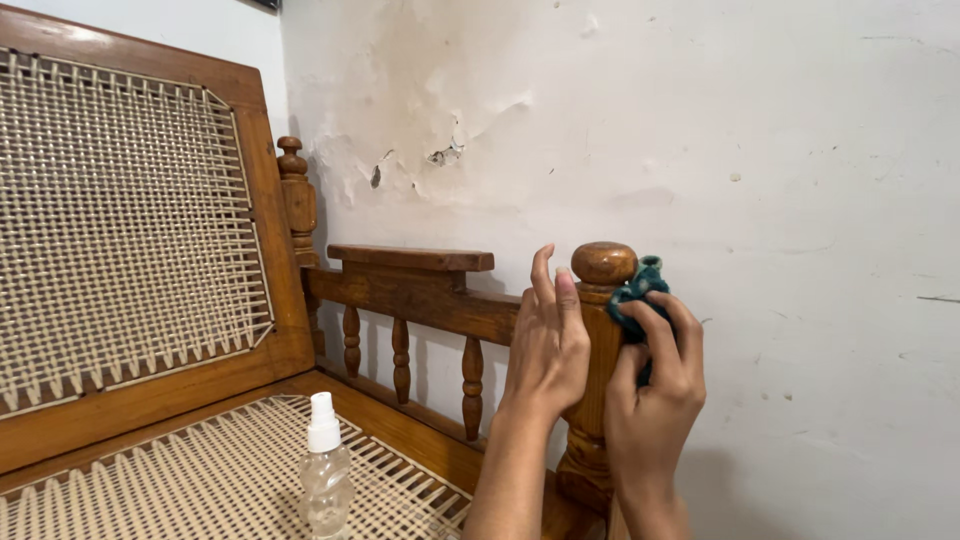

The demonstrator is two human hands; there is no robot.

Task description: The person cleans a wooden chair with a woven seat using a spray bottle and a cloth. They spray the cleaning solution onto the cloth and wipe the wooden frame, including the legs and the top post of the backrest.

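A wooden bench with a turned front post [601, 272] stands against a white wall. My left hand [548, 340] rests flat against the left side of that post, fingers together and pointing up. On the post's right side, my right hand [655, 385] presses a crumpled teal cloth [636, 290] against the wood just below the round knob. Both wrists rise from the bottom edge of the view.
A clear spray bottle [325, 480] with a white nozzle stands on the woven cane seat [200, 480]. The cane backrest [120, 220] fills the left. An armrest rail [410, 290] with spindles runs to the post. The wall [700, 130] has peeling paint.
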